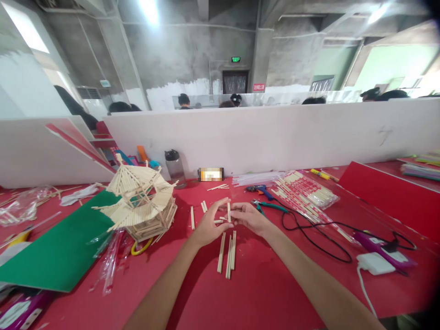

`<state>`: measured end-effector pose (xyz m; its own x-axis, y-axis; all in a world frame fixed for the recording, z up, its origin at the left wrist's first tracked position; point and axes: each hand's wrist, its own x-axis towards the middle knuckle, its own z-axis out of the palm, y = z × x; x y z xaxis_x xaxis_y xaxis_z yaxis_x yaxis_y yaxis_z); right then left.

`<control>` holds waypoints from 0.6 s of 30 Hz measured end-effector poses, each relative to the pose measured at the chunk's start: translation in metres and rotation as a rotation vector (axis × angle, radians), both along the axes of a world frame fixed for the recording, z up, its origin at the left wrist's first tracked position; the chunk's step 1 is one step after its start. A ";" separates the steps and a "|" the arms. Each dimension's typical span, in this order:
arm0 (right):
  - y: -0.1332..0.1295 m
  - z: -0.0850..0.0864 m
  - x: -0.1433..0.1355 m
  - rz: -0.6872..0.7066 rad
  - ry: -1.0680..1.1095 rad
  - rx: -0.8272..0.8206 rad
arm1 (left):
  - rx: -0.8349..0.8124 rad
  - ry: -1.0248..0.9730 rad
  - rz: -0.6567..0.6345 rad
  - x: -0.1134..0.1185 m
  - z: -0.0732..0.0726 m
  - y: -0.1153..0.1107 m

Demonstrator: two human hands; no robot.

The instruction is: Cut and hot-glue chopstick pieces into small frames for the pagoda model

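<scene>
Between my two hands stands a short bundle of pale wooden sticks (229, 212), upright above the red table. My left hand (209, 228) pinches it end to end, index finger at the top and thumb at the bottom. From the right side, the fingertips of my right hand (250, 217) close on the same sticks. Longer paired sticks (221, 253) lie on the table just below my hands. Shorter sticks (192, 217) are to the left, and a few more lie partly hidden behind my left hand.
A pagoda-like stick model (142, 201) stands at left beside a green board (62, 243). A water bottle (174, 167) is behind it. On the right are a glue gun (261, 190), pliers (271, 206), packed sticks (305, 190), a black cable and a purple power strip (385, 252).
</scene>
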<state>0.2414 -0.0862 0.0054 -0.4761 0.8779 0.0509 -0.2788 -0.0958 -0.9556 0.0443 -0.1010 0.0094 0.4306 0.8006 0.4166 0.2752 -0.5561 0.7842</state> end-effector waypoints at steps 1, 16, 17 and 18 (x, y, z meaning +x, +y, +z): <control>-0.001 0.001 0.000 0.016 0.025 -0.008 | 0.009 -0.012 0.009 0.000 0.000 0.000; 0.021 -0.018 0.019 -0.353 -0.850 0.558 | 0.291 0.363 0.153 -0.009 -0.009 0.014; 0.021 -0.019 0.020 -0.372 -0.997 0.617 | 0.296 0.379 0.154 -0.010 -0.011 0.015; 0.019 -0.021 0.020 -0.375 -1.117 0.650 | 0.296 0.392 0.154 -0.010 -0.013 0.017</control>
<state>0.2611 -0.0669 -0.0151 -0.2742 0.9287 0.2496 0.7642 0.3680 -0.5297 0.0338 -0.0844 -0.0032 0.4862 0.7395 0.4655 0.6134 -0.6682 0.4210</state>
